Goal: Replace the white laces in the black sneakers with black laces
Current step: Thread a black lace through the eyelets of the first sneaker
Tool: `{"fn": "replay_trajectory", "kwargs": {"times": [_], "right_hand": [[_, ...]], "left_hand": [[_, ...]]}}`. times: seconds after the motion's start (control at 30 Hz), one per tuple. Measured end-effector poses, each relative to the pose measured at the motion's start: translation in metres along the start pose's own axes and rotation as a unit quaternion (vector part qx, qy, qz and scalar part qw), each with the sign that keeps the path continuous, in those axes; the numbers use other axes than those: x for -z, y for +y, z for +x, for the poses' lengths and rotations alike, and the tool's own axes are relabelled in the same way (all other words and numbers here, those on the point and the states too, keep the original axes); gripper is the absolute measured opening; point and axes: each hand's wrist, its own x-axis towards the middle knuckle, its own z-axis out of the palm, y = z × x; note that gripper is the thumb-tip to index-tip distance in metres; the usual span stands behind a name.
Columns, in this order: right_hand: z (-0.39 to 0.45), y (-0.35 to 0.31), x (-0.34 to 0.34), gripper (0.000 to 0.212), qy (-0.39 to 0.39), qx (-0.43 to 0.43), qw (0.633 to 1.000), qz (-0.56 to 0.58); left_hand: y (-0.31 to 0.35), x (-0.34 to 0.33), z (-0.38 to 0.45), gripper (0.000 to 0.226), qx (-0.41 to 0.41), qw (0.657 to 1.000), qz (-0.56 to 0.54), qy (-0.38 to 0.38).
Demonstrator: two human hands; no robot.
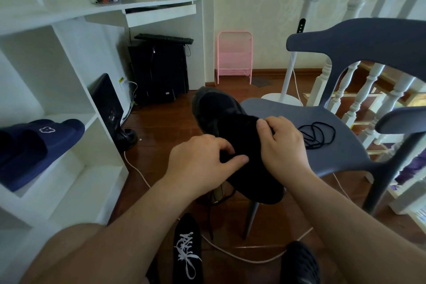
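Left hand (202, 159) and right hand (280, 143) both grip black fabric sneaker (232, 136) at grey plastic chair (322, 122); loose black lace (317, 135) lies on seat.

We hold a sneaker (232, 145) over the chair (322, 145) seat's near edge, left hand (198, 163) and right hand (283, 145) on either side of it. A coiled lace (317, 134) lies on the seat just right of it. A second sneaker (187, 249) stands on the floor (161, 134) below, with shelves (69, 122) to our left and a fan (297, 30) behind the chair.

Matt cloth sneaker (230, 127) — glossy wood floor (161, 131).
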Motion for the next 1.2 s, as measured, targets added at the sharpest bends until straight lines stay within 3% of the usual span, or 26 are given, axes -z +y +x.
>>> {"fn": "replay_trajectory", "kwargs": {"times": [0.17, 0.4, 0.5, 0.6, 0.67, 0.77, 0.8, 0.83, 0.9, 1.0, 1.1, 1.2], "right_hand": [[0.000, -0.002, -0.002, 0.044, 0.004, 0.000, 1.000, 0.012], [-0.005, -0.009, -0.007, 0.043, 0.011, 0.018, 1.000, 0.011], [0.001, -0.004, -0.003, 0.043, 0.022, -0.001, 1.000, 0.006], [0.008, 0.005, 0.001, 0.045, 0.028, -0.035, 0.999, 0.005], [0.010, 0.010, 0.002, 0.045, 0.031, -0.050, 0.998, 0.008], [0.013, 0.015, 0.004, 0.046, 0.028, -0.061, 0.998, 0.014], [0.013, 0.016, 0.005, 0.046, 0.028, -0.061, 0.998, 0.018], [0.014, 0.017, 0.006, 0.046, 0.028, -0.059, 0.998, 0.021], [0.014, 0.017, 0.007, 0.047, 0.028, -0.053, 0.998, 0.028], [0.012, 0.012, 0.006, 0.047, 0.030, -0.048, 0.998, 0.039], [0.008, 0.008, 0.003, 0.046, 0.025, -0.036, 0.998, 0.037], [0.006, 0.005, 0.002, 0.046, 0.024, -0.032, 0.998, 0.039]], "left_hand": [[0.010, -0.005, 0.000, 0.036, 0.033, 0.994, 0.046, 0.093], [0.011, -0.013, 0.005, 0.025, 0.053, 0.996, 0.036, 0.060], [0.012, -0.007, 0.003, 0.012, 0.025, 0.995, -0.089, 0.040], [0.012, 0.010, -0.002, 0.012, -0.090, 0.969, -0.229, 0.022], [0.014, 0.020, -0.006, 0.013, -0.162, 0.920, -0.348, -0.073], [0.009, 0.028, -0.013, 0.005, -0.162, 0.755, -0.583, -0.253], [0.006, 0.027, -0.013, 0.015, -0.144, 0.730, -0.611, -0.270], [0.005, 0.026, -0.012, 0.024, -0.117, 0.727, -0.622, -0.267], [0.004, 0.021, -0.006, 0.037, -0.033, 0.775, -0.600, -0.195], [0.002, 0.010, 0.001, 0.025, 0.040, 0.867, -0.493, -0.063], [0.000, 0.002, 0.002, 0.009, 0.039, 0.916, -0.400, 0.009], [0.004, 0.002, 0.002, 0.004, -0.001, 0.943, -0.331, 0.031]]}}
